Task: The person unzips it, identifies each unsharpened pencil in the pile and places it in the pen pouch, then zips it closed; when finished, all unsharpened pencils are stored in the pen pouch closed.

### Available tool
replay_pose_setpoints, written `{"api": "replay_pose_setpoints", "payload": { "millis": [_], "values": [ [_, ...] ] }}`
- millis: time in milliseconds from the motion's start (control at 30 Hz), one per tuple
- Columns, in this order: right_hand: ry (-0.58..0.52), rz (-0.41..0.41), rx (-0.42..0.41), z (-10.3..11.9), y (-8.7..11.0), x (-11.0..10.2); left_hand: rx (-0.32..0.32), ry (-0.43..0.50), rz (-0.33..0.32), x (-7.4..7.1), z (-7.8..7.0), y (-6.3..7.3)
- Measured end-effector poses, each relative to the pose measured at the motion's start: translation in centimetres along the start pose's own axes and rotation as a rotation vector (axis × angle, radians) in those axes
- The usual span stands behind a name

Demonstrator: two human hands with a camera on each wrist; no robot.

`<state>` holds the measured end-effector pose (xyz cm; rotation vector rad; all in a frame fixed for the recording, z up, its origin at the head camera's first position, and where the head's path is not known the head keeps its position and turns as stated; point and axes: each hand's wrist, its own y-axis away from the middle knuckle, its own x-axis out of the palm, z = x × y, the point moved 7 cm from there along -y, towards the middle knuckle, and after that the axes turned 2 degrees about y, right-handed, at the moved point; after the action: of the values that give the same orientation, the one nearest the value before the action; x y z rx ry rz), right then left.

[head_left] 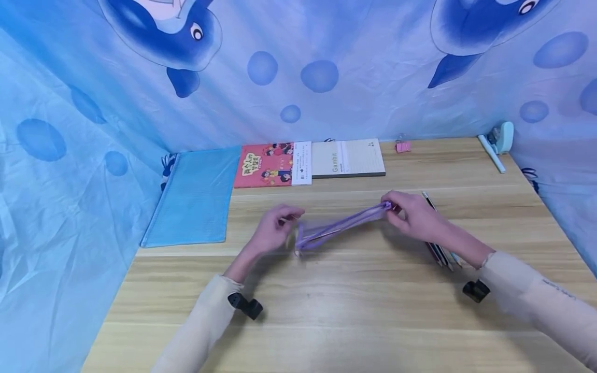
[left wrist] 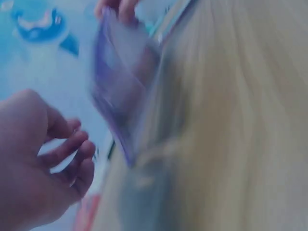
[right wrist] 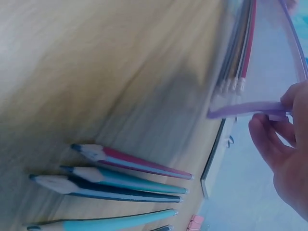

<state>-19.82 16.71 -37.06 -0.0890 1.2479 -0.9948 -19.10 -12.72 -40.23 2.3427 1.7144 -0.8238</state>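
My right hand [head_left: 415, 213] pinches one corner of a clear pencil pouch with purple edging [head_left: 326, 234], raised over the table. In the right wrist view, several pencils [right wrist: 239, 57] show inside the pouch, eraser ends toward my fingers. My left hand [head_left: 274, 228] hovers beside the pouch's other end; in the left wrist view its fingers [left wrist: 83, 166] curl loosely with nothing between them, apart from the pouch. Beneath my right wrist, several loose pencils [right wrist: 139, 166] lie on the wooden table, some pink-striped, others teal or dark.
A blue folder [head_left: 196, 199] lies at the back left. Next to it are a red book [head_left: 266, 166] and a pale notebook [head_left: 356, 158]. A pink binder clip [head_left: 403, 147] sits at the back, and a light-blue object with a bar [head_left: 502, 140] at the back right corner.
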Motion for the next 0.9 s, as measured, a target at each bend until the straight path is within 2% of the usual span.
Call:
{"api": "replay_pose_setpoints", "payload": {
  "millis": [100, 200, 300, 367, 433, 533, 667, 800, 900],
  "values": [
    [-0.051, -0.017, 0.05, -0.5, 0.0, -0.5, 0.059, 0.006, 0.061, 0.1, 0.9, 0.8],
    [-0.087, -0.007, 0.108, -1.0, 0.1, -0.6, 0.116, 0.048, 0.101, 0.7, 1.0, 1.3],
    [-0.133, 0.025, 0.196, -1.8, 0.3, -0.4, 0.095, 0.126, 0.095, 1.3, 1.2, 1.3],
    [-0.155, 0.045, 0.24, -2.1, 0.4, -0.3, 0.048, 0.169, 0.071, 1.5, 1.3, 1.3],
    [-0.147, 0.054, 0.247, -2.2, 0.4, -0.3, -0.003, 0.205, 0.041, 1.7, 1.4, 1.3],
    [-0.046, 0.064, 0.179, -1.0, -0.3, -0.6, -0.044, 0.232, -0.001, 1.5, 0.3, 1.2],
    [0.149, 0.103, 0.044, 3.0, -2.8, -0.2, -0.016, 0.235, -0.045, 1.1, -1.6, 1.2],
    [0.23, 0.243, -0.049, 8.0, -6.7, 2.9, 0.033, 0.229, -0.06, 1.1, -1.8, 1.1],
    [0.272, 0.346, -0.098, 10.6, -9.4, 5.9, 0.075, 0.233, -0.063, 1.4, -1.4, 1.0]
  ]
}}
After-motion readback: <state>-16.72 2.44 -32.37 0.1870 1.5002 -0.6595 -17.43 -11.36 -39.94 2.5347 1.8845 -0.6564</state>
